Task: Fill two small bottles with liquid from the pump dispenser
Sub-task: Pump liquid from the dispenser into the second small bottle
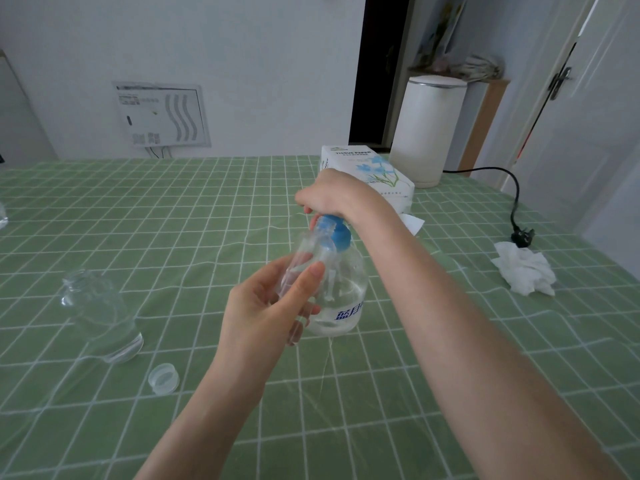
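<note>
pressing blue-capped pump dispenser [346,292], clear small bottle [300,255] tilted alongside

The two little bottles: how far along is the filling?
Done for certain: nothing yet. In hand: the left hand holds one small bottle with its mouth at the spout of the pump dispenser, while the right hand curls over its blue top. The other bottle stands uncapped at the left, a cap lying beside it; whether it holds liquid is unclear. Left, probably: finishing this fill and capping.
</note>
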The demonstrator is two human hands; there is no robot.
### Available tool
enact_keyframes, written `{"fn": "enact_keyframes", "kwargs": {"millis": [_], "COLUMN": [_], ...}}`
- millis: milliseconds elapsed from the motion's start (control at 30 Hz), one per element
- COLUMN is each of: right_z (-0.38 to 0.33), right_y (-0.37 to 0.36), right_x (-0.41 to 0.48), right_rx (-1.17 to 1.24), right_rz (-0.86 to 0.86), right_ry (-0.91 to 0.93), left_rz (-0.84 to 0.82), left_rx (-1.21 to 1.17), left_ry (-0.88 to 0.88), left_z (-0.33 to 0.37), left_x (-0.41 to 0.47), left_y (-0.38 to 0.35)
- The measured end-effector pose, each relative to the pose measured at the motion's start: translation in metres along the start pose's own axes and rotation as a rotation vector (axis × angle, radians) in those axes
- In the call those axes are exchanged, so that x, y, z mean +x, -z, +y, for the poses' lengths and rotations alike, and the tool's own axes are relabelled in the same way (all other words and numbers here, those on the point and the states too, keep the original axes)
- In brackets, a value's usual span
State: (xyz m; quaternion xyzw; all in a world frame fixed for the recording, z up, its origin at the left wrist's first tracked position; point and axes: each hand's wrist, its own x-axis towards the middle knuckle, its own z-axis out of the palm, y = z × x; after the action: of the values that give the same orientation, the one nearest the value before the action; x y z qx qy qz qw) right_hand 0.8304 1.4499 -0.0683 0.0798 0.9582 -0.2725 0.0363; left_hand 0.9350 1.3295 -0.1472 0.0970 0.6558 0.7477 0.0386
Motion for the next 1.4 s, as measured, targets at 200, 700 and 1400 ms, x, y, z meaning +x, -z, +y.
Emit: {"fn": "enact_keyframes", "kwargs": {"millis": [200, 700, 1400], "right_z": [0.002, 0.000, 0.000], "right_y": [-0.004, 0.000, 0.000], "right_x": [-0.003, -0.002, 0.000], "right_rx": [-0.020, -0.057, -0.042], "right_rz": [-0.013, -0.017, -0.011], "right_ry": [-0.009, 0.003, -0.012], "left_rz": [0.011, -0.007, -0.002], "left_rx": [-0.011, -0.009, -0.024], "left_ry": [0.024, 0.011, 0.006], "left_z": [-0.001, 0.002, 0.001], "left_x": [0.000, -0.001, 0.000], "left_y": [0.000, 0.000, -0.001]}}
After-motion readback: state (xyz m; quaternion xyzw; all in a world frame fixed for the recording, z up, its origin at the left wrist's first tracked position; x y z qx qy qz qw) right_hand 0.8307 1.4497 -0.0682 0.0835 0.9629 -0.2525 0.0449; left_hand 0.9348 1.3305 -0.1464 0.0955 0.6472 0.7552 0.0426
